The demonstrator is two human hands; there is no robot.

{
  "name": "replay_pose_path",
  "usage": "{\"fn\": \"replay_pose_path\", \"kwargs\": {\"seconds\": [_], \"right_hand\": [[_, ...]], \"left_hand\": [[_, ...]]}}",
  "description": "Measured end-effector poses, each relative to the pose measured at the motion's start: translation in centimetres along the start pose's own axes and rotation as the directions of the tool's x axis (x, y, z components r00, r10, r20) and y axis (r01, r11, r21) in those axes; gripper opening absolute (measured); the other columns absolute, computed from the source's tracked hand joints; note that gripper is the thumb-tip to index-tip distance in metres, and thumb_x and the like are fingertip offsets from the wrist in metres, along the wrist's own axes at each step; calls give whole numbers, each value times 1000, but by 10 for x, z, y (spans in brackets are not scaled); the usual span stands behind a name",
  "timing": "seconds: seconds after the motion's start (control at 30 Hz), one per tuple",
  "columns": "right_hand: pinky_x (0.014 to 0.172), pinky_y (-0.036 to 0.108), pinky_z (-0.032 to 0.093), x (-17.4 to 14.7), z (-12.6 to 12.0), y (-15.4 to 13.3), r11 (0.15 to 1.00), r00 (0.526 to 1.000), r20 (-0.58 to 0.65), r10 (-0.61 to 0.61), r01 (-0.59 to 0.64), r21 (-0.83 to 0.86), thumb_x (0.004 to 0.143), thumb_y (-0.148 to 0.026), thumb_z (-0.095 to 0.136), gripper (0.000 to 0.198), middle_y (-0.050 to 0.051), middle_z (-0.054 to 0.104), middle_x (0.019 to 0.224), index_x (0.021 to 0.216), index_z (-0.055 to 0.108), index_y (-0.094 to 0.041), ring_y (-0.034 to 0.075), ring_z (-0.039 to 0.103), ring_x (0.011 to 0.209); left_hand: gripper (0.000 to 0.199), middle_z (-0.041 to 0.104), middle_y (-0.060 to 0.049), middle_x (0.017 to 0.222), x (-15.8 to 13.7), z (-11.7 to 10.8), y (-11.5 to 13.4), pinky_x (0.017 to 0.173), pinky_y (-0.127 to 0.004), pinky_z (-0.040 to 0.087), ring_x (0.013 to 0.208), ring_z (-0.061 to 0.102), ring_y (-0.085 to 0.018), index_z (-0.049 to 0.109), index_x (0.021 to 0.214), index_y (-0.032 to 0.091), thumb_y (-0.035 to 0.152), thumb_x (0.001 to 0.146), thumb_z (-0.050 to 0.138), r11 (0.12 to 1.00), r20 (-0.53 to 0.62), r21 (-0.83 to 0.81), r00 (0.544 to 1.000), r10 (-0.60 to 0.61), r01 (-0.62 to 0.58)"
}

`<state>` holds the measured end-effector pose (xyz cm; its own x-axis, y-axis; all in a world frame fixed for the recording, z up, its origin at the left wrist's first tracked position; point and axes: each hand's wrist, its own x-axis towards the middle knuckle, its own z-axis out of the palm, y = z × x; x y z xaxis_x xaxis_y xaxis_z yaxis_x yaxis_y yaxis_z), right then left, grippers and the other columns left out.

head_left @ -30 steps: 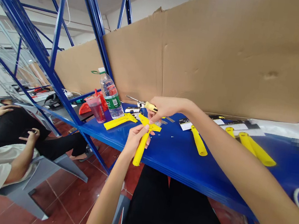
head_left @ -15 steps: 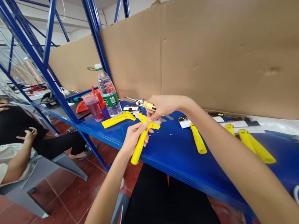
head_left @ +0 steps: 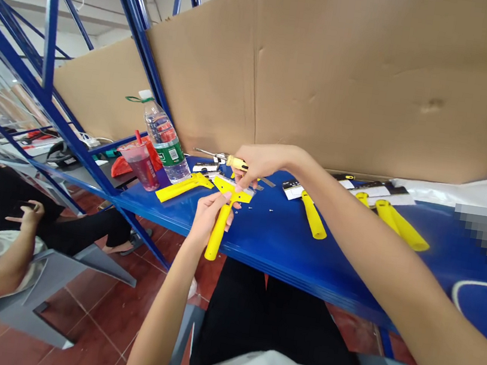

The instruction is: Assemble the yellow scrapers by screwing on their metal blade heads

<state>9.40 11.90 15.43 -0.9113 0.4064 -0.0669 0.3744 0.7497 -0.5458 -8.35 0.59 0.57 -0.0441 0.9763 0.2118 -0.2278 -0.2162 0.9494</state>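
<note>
My left hand is closed around a yellow T-shaped scraper, its handle slanting down toward me past the table edge. In my right hand is a screwdriver with a pale yellow handle, its shaft pointing left, away from the scraper. The fingertips of that hand reach down to the scraper's head; whether they pinch a small part there is hidden. Just left lies a second yellow scraper. Small screws rest on the blue table right of the held scraper, with thin metal blades behind.
Yellow handles and black-and-white cards lie to the right. A water bottle and a red cup stand at the left by a blue rack post. Cardboard walls the back. Another person sits at left.
The view has turned slightly right, so everything sits further left in it. Both hands keep their places on the scraper, and the screwdriver stays in my right hand.
</note>
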Motion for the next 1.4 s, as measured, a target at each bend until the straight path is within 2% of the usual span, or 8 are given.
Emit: {"fn": "replay_pose_path", "kwargs": {"seconds": [0.17,0.3,0.43,0.6,0.83,1.2,1.4], "right_hand": [[62,30,49,0,0,1,999,1000,7,0,0,-38,75,-53,95,47,0,70,71,82,65,-17,16,68,66],[61,30,48,-3,-1,-3,998,1000,10,-22,22,-53,83,-54,89,45,1,69,67,80,65,-17,15,65,62],[60,30,46,-2,1,-4,997,998,-48,-40,37,-71,90,-54,84,42,0,68,66,79,66,-17,13,61,59],[60,30,47,1,3,-3,998,995,-89,-54,52,-17,82,-52,91,42,1,70,69,80,67,-18,15,63,64],[66,32,57,0,3,-3,994,997,-66,-40,46,95,72,-52,98,50,3,75,81,77,61,-19,16,68,70],[65,30,54,1,2,-1,999,996,-81,-32,33,14,76,-51,95,44,3,75,82,83,68,-17,18,71,74],[62,30,50,1,2,0,998,995,-80,-62,62,2,77,-52,95,44,2,73,77,83,69,-17,16,67,68]], "left_hand": [[44,65,-3,55,-1,-2,1,37,-22,40,37,51,-10,76,83,12,55,89,84,999,24,44,1000,-19,18],[46,62,-2,51,-2,0,1,37,-22,39,37,50,-11,78,84,11,56,87,84,998,27,60,1000,-12,10],[47,65,-3,53,-2,1,3,36,-23,40,36,51,-11,78,83,11,57,86,85,997,42,79,999,-14,11],[48,62,-2,51,-2,-1,2,37,-23,42,37,52,-12,79,84,11,58,88,82,995,40,92,998,-43,39],[49,65,-4,53,-4,0,1,37,-23,41,38,52,-12,79,83,11,59,87,84,998,56,57,998,-20,17],[50,61,-2,49,1,-4,-3,36,-23,38,35,49,-11,78,83,12,61,90,80,995,67,96,998,-20,13],[46,61,-2,49,-1,-3,-4,37,-23,39,36,50,-11,78,82,12,58,91,81,997,69,80,998,-10,5]]}}
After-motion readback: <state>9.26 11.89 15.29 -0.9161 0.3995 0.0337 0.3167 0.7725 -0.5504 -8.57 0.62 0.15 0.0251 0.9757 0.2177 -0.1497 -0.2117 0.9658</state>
